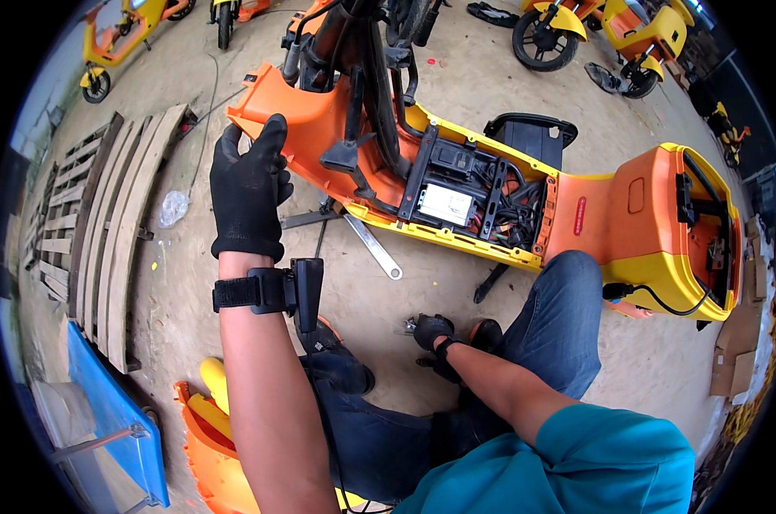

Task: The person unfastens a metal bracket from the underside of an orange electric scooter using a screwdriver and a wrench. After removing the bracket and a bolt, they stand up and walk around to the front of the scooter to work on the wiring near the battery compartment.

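My left hand (249, 193), in a black glove, is at the near left edge of an orange front panel (298, 116) on a scooter. Its thumb and forefinger close around the panel's edge, and the other fingers are curled. Low over the floor, beside my shoe, my gloved right hand (433, 332) is closed on a small shiny object, too small to name. The scooter's yellow-edged floor section (456, 242) is uncovered, showing a white-labelled box (445, 206), black modules and bundled wires. Behind it sits the orange and yellow seat body (641, 206).
A flat metal bar (375, 248) lies under the scooter's near side. Wooden pallets (118, 231) and a blue panel (118, 411) stand at left. Orange and yellow body parts (212, 445) lie beside my left arm. Other scooters (549, 38) stand farther back; cardboard (735, 343) is at right.
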### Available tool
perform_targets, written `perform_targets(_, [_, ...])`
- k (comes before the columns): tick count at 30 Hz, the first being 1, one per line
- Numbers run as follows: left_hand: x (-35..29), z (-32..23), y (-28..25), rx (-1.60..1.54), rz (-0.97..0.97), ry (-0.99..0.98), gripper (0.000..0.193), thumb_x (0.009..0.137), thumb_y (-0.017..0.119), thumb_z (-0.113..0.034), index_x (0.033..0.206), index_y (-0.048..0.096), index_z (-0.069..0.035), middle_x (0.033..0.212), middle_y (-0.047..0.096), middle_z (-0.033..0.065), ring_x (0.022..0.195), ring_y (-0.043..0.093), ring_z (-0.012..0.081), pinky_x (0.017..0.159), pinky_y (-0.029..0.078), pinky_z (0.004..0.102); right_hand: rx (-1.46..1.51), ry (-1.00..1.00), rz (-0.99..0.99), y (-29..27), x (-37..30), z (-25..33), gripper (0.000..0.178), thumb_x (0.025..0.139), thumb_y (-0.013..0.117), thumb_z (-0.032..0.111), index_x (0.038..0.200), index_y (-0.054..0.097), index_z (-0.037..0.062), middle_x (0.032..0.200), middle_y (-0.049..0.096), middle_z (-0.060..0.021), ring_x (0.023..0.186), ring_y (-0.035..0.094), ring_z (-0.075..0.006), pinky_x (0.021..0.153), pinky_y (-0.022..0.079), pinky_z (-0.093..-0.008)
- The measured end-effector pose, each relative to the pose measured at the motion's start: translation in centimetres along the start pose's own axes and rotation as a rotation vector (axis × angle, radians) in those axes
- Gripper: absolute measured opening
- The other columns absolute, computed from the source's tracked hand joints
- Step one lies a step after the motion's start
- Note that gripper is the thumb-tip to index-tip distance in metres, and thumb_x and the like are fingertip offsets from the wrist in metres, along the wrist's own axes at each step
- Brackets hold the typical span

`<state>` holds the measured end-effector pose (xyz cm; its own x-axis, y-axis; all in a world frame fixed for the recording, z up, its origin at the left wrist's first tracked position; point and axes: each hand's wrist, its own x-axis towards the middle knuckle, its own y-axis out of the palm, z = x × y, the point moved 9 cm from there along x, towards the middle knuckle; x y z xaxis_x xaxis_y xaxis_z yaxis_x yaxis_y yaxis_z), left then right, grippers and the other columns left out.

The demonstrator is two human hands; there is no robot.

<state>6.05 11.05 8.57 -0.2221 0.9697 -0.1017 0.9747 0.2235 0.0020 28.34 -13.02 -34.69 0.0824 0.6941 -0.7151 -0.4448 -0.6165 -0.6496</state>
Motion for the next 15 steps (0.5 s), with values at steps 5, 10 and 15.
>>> perform_targets(5, [0.1, 0.1, 0.7, -0.044, 0.044, -0.009, 0.069, 0.082, 0.074, -0.032, 0.137, 0.042, -0.006, 0.072, 0.051, -0.002, 0.056, 0.046, 0.0038, 0.048, 0.039, 0.0193, -0.12, -0.135, -0.035, 2.4, 2.3, -1.1, 0.03, 0.088, 0.048, 0.024, 0.101, 0.065, 0.0028, 0.096, 0.07, -0.019, 0.093, 0.067, -0.0339, 0.081, 0.05, -0.0452])
perform_targets(10, [0.0, 0.0, -0.1, -0.049, 0.045, 0.01, 0.082, 0.08, 0.076, -0.032, 0.141, 0.034, 0.001, 0.074, 0.055, 0.0021, 0.058, 0.049, 0.0061, 0.049, 0.042, 0.021, -0.172, -0.155, 0.014, 1.7, 1.2, 0.7, 0.029, 0.087, 0.057, 0.028, 0.099, 0.068, 0.0036, 0.094, 0.07, -0.0169, 0.088, 0.069, -0.0299, 0.079, 0.052, -0.0407])
perform_targets(15, [0.1, 0.0, 0.5, -0.07, 0.071, 0.006, 0.081, 0.079, 0.077, -0.033, 0.14, 0.035, 0.001, 0.075, 0.055, 0.0029, 0.058, 0.05, 0.006, 0.049, 0.042, 0.021, -0.137, -0.137, 0.008, 1.5, 1.1, -0.1, 0.032, 0.082, 0.058, 0.026, 0.103, 0.068, 0.003, 0.099, 0.069, -0.0175, 0.092, 0.068, -0.0308, 0.092, 0.044, -0.0427])
